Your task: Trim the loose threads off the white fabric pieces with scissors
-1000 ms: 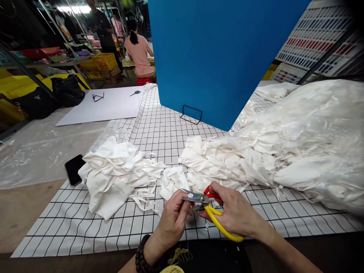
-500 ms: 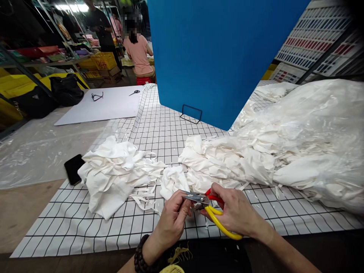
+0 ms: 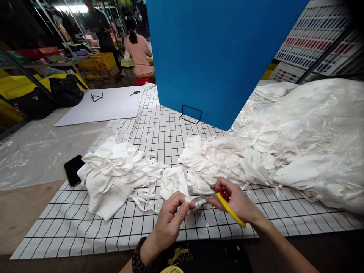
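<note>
My left hand (image 3: 170, 217) pinches a white cloth piece (image 3: 174, 181) between thumb and fingers, just above the table's front part. A narrow white strip (image 3: 200, 200) runs from those fingertips toward my right hand (image 3: 238, 203). Scissors with one red and one yellow handle (image 3: 231, 211) sit in my right hand, their blurred blades pointing up and left, apart from the cloth. Whether the right fingertips also touch the strip, I cannot tell. Left of my hands lies a pile of white cloth pieces (image 3: 113, 170); another heap (image 3: 224, 159) lies just beyond them.
A clear plastic bag of white cloth (image 3: 318, 125) fills the right side. Beyond the heaps, a blue board (image 3: 216, 57) stands by a black wire stand (image 3: 191, 114). A phone (image 3: 73, 170) lies at left; glasses (image 3: 97, 97) and black scissors (image 3: 134, 93) rest on a white board. Two people are farther back.
The scissors have come away from the left fingertips and tipped upward in my right hand. The white strip between the hands now shows. My left hand stays nearly in place.
</note>
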### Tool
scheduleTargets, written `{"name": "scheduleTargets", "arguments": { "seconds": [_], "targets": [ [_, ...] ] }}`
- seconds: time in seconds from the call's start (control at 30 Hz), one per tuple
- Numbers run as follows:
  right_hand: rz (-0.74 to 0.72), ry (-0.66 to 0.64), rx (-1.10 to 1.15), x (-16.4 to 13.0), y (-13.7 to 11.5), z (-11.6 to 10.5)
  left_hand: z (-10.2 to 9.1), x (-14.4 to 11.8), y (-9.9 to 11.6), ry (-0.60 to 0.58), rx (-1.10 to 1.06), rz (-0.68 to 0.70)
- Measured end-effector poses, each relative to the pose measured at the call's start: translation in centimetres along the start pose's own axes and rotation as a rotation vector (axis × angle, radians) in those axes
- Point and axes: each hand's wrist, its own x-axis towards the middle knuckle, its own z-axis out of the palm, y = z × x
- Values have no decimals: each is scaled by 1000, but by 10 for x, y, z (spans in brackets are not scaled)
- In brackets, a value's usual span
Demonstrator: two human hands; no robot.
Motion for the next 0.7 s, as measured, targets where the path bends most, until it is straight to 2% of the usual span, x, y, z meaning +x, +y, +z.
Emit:
{"name": "scheduleTargets", "arguments": {
  "seconds": [0.1,0.13,0.2,0.27,0.3,0.37,0.43,0.53,0.57,0.63,0.7],
  "targets": [
    [123,130,253,20,16,-4,2,-5,4,-115,-14,86],
    [161,127,293,26,18,-2,5,-6,5,-153,-14,108],
    [247,6,359,35,16,10,14,-7,7,-207,-4,147],
    [270,-156,419,39,10,26,23,-6,10,-246,21,191],
    [246,-197,437,40,7,33,27,-5,11,-265,38,215],
    [168,-165,461,40,4,39,30,-5,10,-288,77,250],
    [126,-37,494,42,6,34,28,-6,5,-205,137,250],
    [119,120,513,47,6,10,22,-4,-15,98,343,162],
    [105,145,500,48,4,2,20,-2,-24,156,436,124],
    [61,175,462,52,-3,-12,17,5,-42,138,605,58],
    [24,212,414,56,-12,-24,12,12,-53,37,686,13]
  ]
}}
